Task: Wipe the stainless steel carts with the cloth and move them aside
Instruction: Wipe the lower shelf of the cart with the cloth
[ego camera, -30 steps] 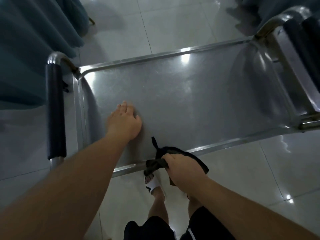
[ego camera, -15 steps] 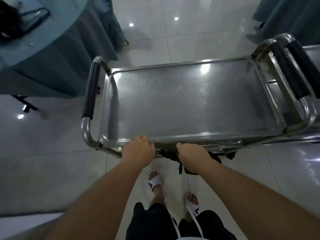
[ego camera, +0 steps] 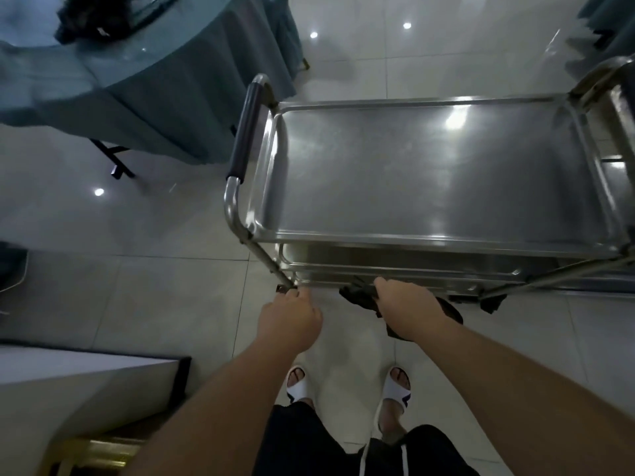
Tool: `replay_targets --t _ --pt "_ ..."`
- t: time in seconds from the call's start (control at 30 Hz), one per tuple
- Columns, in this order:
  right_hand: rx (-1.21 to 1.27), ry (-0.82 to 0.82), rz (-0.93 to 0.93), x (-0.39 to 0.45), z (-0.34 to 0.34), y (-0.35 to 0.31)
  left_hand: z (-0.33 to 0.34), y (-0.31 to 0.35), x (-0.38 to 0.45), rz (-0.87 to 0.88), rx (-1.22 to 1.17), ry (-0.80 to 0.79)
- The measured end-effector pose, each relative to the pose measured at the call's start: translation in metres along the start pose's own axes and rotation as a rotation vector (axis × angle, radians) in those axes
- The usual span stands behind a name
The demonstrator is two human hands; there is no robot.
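Lowest in the frame, black shorts with white drawstrings (ego camera: 360, 451) and two white slide sandals (ego camera: 398, 386) on pale glossy floor tiles (ego camera: 154, 290). Just above, in the lower centre, two bare forearms reaching forward. Left hand (ego camera: 290, 321) with fingers curled, knuckles just beside the near left leg of the cart at its lower shelf corner; whether anything is gripped cannot be told. Right hand (ego camera: 407, 309) closed round a dark crumpled cloth (ego camera: 360, 295), pressed against the near rim of the lower shelf, with part of the cloth hanging below the wrist. Beyond the hands, filling the centre and right of the frame, a stainless steel two-shelf cart (ego camera: 429, 180), its top tray bare and shiny with ceiling lights reflected. On the cart's left end, an upright curved steel handle with a black foam grip (ego camera: 245, 130). At the right edge, part of a second steel cart (ego camera: 622, 139), touching or just beside the first. In the upper left, a round table draped in teal cloth (ego camera: 144, 80), with a blurred black bag (ego camera: 92, 18) on top.
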State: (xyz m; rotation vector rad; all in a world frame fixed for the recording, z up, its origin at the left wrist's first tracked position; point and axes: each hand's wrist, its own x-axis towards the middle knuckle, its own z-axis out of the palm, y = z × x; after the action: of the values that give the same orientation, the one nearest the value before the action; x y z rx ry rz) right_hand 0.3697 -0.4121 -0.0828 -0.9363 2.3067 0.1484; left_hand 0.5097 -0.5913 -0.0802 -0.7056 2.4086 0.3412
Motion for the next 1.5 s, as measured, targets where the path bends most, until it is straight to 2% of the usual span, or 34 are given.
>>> replay_targets --t 0.2,0.3,0.43,0.67,0.87,1.0,1.1,1.23,1.4,1.47,1.5 --pt "0.115 -0.115 0.107 0.027 0.035 -0.072 0.029 -0.081 0.018 -0.028 0.034 -0.092" --pt "0.296 -0.009 0.189 0.047 0.053 -0.108 0.041 -0.117 0.029 -0.023 0.052 -0.118" --pt "0.447 0.012 0.233 0.077 0.063 -0.141 0.053 -0.146 0.045 -0.069 -0.055 -0.186" --pt "0.443 0.035 0.224 0.131 0.079 -0.142 0.075 -0.167 0.081 -0.183 -0.201 -0.194" --pt "0.371 0.092 0.183 0.181 0.111 -0.113 0.106 -0.167 0.137 -0.186 -0.295 -0.132" --pt "0.332 0.135 0.166 0.236 0.129 -0.095 0.135 -0.168 0.194 -0.162 -0.392 -0.015" --pt "0.373 0.256 0.112 0.281 0.139 -0.084 0.151 -0.175 0.241 -0.177 -0.473 0.134" --pt "0.414 0.474 0.04 0.342 0.153 -0.075 0.167 -0.187 0.298 -0.127 -0.643 0.346" --pt "0.4 0.802 0.012 0.403 0.154 -0.09 0.177 -0.188 0.351 -0.009 -1.01 0.604" --pt "0.415 0.828 -0.044 0.423 0.161 -0.104 0.185 -0.181 0.365 0.036 -1.094 0.715" --pt "0.426 0.772 -0.101 0.43 0.167 -0.111 0.192 -0.179 0.371 0.04 -1.142 0.76"
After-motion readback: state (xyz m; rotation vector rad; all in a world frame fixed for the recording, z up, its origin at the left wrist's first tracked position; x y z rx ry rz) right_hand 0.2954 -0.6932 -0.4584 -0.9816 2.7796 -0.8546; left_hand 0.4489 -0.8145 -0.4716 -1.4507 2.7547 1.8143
